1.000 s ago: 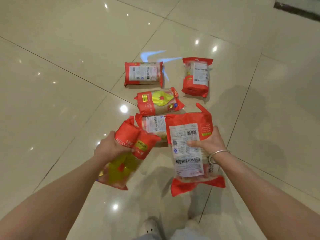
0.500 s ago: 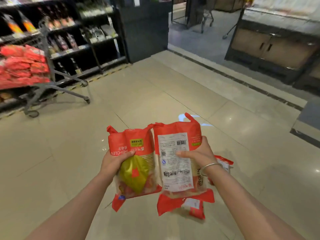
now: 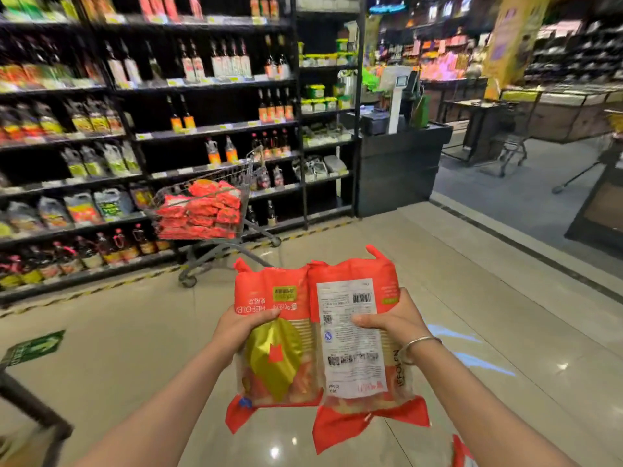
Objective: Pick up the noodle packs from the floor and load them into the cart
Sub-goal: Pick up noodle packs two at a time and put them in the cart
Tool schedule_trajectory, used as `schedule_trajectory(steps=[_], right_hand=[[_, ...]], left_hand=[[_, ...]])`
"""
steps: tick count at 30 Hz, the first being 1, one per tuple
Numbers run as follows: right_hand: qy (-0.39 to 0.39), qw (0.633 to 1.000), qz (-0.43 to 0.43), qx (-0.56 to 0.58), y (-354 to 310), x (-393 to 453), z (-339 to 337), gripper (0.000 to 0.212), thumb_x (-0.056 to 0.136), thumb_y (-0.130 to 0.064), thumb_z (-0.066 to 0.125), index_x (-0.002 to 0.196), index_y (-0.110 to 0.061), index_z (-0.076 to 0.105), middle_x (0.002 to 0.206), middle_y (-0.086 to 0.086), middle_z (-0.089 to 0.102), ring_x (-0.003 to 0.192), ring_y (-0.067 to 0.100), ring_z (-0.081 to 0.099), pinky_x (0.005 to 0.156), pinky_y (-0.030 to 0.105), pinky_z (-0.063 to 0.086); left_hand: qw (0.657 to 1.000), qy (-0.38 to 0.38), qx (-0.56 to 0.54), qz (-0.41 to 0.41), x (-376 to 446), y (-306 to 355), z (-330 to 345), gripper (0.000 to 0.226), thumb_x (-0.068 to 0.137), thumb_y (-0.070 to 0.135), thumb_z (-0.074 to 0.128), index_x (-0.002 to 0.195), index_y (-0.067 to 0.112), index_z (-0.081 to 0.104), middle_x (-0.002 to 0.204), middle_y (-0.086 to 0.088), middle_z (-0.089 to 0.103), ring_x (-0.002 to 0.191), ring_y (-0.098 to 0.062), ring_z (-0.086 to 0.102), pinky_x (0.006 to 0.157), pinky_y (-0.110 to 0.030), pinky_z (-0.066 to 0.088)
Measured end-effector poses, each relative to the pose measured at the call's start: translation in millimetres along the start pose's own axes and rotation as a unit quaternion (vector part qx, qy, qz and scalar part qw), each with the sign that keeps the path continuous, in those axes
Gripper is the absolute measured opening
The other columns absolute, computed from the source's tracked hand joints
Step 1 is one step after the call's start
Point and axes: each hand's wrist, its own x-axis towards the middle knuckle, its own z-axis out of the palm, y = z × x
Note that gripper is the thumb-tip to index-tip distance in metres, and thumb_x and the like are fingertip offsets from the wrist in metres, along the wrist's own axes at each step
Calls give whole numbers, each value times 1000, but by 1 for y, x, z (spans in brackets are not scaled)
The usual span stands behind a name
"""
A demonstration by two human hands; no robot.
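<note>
My left hand grips a red noodle pack with a gold leaf on its front. My right hand grips a second red noodle pack, its white label side facing me. Both packs are held upright, side by side, at chest height. Ahead and to the left stands a wire shopping cart heaped with several red noodle packs. A red corner of another noodle pack shows on the floor at the bottom edge, under my right arm.
Dark shelves of bottles run behind the cart. A black counter with a scale stands to the right of the shelves. A green floor sticker lies at left. A dark frame stands at bottom left. Glossy tile floor lies between me and the cart.
My view has risen from the floor to the shelves and cart. Both hands lifted their packs off the floor and hold them together in front of me; the cart is now ahead.
</note>
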Motion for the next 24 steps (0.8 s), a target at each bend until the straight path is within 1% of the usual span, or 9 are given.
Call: schedule_trajectory(steps=[2, 4, 10, 13, 14, 16, 18, 21, 24], right_hand=[[-13, 1000, -7, 4, -23, 37, 36, 84, 41, -8, 97, 108, -14, 48, 103, 8, 71, 89, 22, 72, 76, 40, 59], [-30, 999, -14, 4, -45, 74, 70, 82, 45, -4, 96, 111, -11, 48, 102, 9, 71, 88, 21, 72, 71, 35, 57], [-74, 997, -36, 13, -89, 203, 171, 79, 49, -5, 95, 113, -11, 49, 103, 8, 72, 90, 22, 72, 75, 38, 59], [-96, 994, -48, 28, -107, 282, 220, 77, 52, -2, 93, 114, -10, 49, 104, 8, 71, 88, 20, 72, 65, 30, 57], [-105, 993, -49, 33, -115, 309, 237, 75, 53, -1, 93, 114, -10, 49, 103, 8, 72, 85, 17, 73, 60, 26, 56], [-131, 989, -54, 40, -133, 362, 269, 66, 57, 5, 89, 112, -9, 54, 98, 8, 74, 78, 14, 74, 55, 21, 56], [-161, 984, -69, 29, -153, 416, 302, 62, 58, 8, 87, 111, -12, 60, 96, 7, 77, 81, 16, 75, 60, 22, 58], [-175, 982, -73, 5, -181, 491, 358, 66, 51, -5, 95, 108, -12, 63, 97, 7, 77, 87, 19, 75, 70, 31, 60], [-194, 979, -70, -4, -198, 560, 421, 62, 51, -5, 95, 106, -6, 66, 94, 8, 77, 84, 18, 76, 62, 24, 58]], left_hand=[[1000, 11, -6, 13, 37, 21, -26, 29, 68, 16, 85, 91, 18, 68, 87, 0, 74, 74, -12, 69, 61, -23, 52], [1000, 20, -16, 17, 75, 35, -53, 30, 68, 18, 85, 94, 16, 70, 88, 0, 75, 77, -14, 70, 63, -25, 52], [998, 45, -28, 22, 216, 66, -124, 56, 50, 30, 92, 100, 18, 69, 94, -3, 76, 87, -20, 73, 82, -36, 57], [998, 57, -22, 29, 299, 84, -152, 69, 47, 36, 92, 108, 18, 68, 99, -2, 75, 91, -19, 72, 88, -38, 56], [997, 63, -20, 28, 327, 92, -161, 69, 47, 37, 92, 109, 19, 67, 100, -1, 75, 92, -19, 71, 87, -38, 56], [997, 69, -19, 27, 381, 111, -180, 68, 48, 36, 91, 109, 20, 67, 100, -1, 75, 91, -18, 71, 78, -32, 55], [997, 68, -20, 31, 430, 133, -202, 62, 54, 31, 92, 109, 20, 66, 99, 0, 74, 90, -18, 71, 73, -29, 54], [996, 87, -19, 29, 502, 160, -244, 61, 54, 33, 92, 108, 23, 65, 101, 1, 74, 95, -19, 70, 88, -37, 54], [996, 82, -17, 35, 565, 176, -288, 60, 59, 34, 91, 111, 25, 64, 104, 1, 74, 97, -18, 70, 94, -40, 53]])
